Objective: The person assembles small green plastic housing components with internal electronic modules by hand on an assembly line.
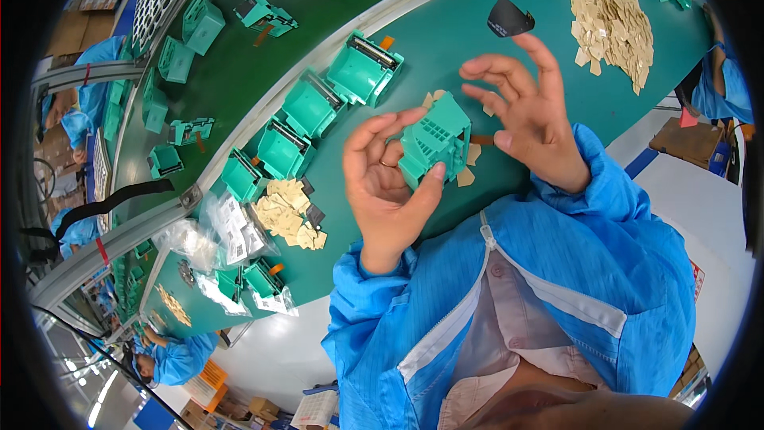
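My left hand (385,199) grips a green plastic housing (436,137) with slotted vents, its thumb on the near side and its fingers around the far side. My right hand (535,115) is raised beside the housing, fingers spread and curved. At its index fingertip is a small black label-like piece (508,19); I cannot tell whether it sticks to the finger or lies on the table. A few tan paper pieces (466,177) show on the green table around the housing, partly hidden by it.
Several green housings (313,103) stand in a row along a metal rail on the left. Beyond it a dark green belt (231,56) carries more. Tan pieces lie heaped (611,28) at far right and in a pile (285,211) beside plastic bags (231,227). Other people in blue work nearby.
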A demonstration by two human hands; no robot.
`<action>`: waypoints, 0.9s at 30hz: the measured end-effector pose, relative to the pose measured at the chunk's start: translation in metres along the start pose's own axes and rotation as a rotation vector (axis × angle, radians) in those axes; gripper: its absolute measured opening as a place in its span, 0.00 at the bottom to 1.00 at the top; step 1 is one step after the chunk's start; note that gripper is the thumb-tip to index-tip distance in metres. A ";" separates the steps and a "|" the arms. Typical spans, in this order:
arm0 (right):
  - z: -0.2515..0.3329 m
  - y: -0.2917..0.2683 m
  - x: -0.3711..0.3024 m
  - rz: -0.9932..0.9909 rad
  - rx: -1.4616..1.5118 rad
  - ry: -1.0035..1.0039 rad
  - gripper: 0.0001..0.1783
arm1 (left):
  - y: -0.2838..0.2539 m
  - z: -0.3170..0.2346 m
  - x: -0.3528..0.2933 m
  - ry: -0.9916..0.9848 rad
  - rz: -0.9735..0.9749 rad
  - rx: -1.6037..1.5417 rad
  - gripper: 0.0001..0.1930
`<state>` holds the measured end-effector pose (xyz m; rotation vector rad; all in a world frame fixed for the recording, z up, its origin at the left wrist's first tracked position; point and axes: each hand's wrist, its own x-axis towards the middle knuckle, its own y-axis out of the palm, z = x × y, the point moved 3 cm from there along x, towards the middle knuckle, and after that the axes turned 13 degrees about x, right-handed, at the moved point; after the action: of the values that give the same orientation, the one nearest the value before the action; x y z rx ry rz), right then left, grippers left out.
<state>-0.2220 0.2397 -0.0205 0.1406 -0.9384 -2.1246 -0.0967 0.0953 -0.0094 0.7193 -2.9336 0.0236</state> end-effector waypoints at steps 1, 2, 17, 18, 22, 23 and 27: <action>0.004 -0.002 0.003 0.037 -0.108 0.022 0.51 | -0.002 -0.001 0.001 -0.010 0.020 -0.001 0.35; 0.007 -0.003 0.006 0.074 -0.216 0.046 0.51 | -0.005 -0.002 0.002 -0.013 0.022 0.000 0.35; 0.001 0.012 -0.005 -0.029 -0.581 0.099 0.26 | -0.019 0.001 -0.009 -0.530 -0.074 0.071 0.10; 0.004 0.009 -0.003 -0.037 -0.582 0.111 0.26 | -0.019 0.000 -0.009 -0.544 -0.071 0.066 0.10; 0.010 0.012 -0.002 0.058 -0.406 0.257 0.04 | -0.017 -0.010 -0.008 -0.489 -0.028 0.131 0.09; 0.007 0.014 -0.004 0.063 -0.327 0.320 0.04 | -0.016 -0.013 -0.008 -0.417 -0.008 0.194 0.09; 0.001 0.023 -0.006 0.064 -0.256 0.453 0.03 | -0.017 -0.010 -0.007 -0.296 0.062 0.352 0.09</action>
<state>-0.2042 0.2346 -0.0060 0.4342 -0.3983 -2.0122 -0.0821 0.0840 -0.0009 0.7285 -3.2766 0.4906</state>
